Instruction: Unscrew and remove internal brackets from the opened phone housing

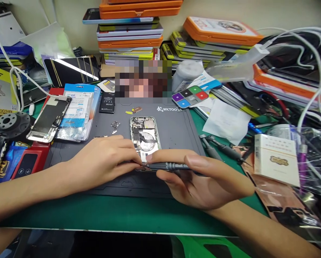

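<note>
An opened phone lies on the grey work mat, its inner parts showing. My right hand grips a dark grey screwdriver, held almost level across the phone's lower end. The tip points left, close to the fingertips of my left hand. Those fingers are pinched together at the phone's lower left corner; what is between them, if anything, is hidden. Near the phone on the mat are a small board-like part, a copper-coloured strip and a black phone battery.
At left, a detached phone screen rests against blue packets. Orange boxes are stacked at the back. On the right are more screwdrivers, a white paper, a white box and loose cables.
</note>
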Demonstrator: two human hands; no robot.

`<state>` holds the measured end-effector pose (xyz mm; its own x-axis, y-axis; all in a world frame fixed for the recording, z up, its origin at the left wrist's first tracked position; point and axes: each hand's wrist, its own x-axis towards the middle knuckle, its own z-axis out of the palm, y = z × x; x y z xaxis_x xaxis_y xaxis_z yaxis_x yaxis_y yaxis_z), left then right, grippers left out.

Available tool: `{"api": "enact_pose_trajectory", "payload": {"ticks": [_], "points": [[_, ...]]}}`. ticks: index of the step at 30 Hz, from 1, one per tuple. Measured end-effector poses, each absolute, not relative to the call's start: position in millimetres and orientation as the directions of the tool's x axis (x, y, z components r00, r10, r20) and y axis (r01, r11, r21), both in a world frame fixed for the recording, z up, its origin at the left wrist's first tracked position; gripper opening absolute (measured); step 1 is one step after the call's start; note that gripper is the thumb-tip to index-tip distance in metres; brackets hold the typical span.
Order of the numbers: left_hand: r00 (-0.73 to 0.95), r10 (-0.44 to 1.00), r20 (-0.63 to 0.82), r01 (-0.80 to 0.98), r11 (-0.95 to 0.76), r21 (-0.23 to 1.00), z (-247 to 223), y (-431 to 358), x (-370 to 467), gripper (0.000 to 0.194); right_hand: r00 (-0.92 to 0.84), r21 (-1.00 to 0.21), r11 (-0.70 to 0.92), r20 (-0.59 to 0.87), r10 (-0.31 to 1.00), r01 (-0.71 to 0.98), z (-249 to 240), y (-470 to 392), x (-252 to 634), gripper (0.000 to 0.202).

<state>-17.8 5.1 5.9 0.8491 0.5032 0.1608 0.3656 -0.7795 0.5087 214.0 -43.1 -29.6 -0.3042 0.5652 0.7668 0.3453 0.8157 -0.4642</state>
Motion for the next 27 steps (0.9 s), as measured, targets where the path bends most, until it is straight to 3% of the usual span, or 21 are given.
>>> {"api": "enact_pose_trajectory", "payload": {"ticks": [3, 7, 10, 12, 13, 16, 20, 23, 27], "points": [[0.843, 0.519, 0.141, 0.385, -0.765, 0.515, 6.7, 3.8, -17.6, 0.011, -0.260, -0.398, 0.868, 0.841, 0.475, 0.299, -26.7, -37.5, 206.7, 0.065], [0.841, 0.531, 0.104, 0.412, -0.753, 0.513, 8.7, 3.4, -17.6, 0.010, -0.155, -0.490, 0.827, 0.827, 0.541, 0.275, -26.8, -35.5, 205.1, 0.055], [0.844, 0.526, 0.104, 0.418, -0.767, 0.486, 9.3, 4.7, -17.6, 0.013, -0.132, -0.537, 0.747, 0.771, 0.623, 0.391, -19.2, -34.8, 214.7, 0.051], [0.842, 0.528, 0.110, 0.423, -0.773, 0.473, 9.2, 5.7, -17.3, 0.014, -0.221, -0.508, 0.626, 0.645, 0.732, 0.592, -7.9, -31.8, 225.3, 0.047], [0.841, 0.530, 0.111, 0.426, -0.774, 0.468, 9.1, 6.2, -17.2, 0.015, -0.229, -0.434, 0.530, 0.576, 0.785, 0.728, -1.2, -29.4, 231.6, 0.040], [0.841, 0.529, 0.118, 0.432, -0.785, 0.444, 8.9, 6.9, -16.6, 0.018, -0.133, -0.256, 0.240, 0.376, 0.917, 0.936, 18.0, -20.1, 254.5, 0.034], [0.833, 0.528, 0.163, 0.437, -0.810, 0.392, 8.9, 6.5, -16.0, 0.020, -0.018, -0.074, 0.024, 0.081, 0.997, 0.997, 32.5, -10.2, 289.9, 0.033], [0.833, 0.524, 0.177, 0.440, -0.822, 0.362, 8.8, 6.4, -15.5, 0.019, 0.025, -0.023, -0.028, -0.137, 0.990, 0.999, 33.7, -7.1, 309.5, 0.033], [0.833, 0.520, 0.187, 0.443, -0.830, 0.338, 8.0, 7.1, -15.4, 0.019, 0.084, 0.107, -0.060, -0.235, 0.968, 0.992, 28.1, -6.7, 314.4, 0.035]]}}
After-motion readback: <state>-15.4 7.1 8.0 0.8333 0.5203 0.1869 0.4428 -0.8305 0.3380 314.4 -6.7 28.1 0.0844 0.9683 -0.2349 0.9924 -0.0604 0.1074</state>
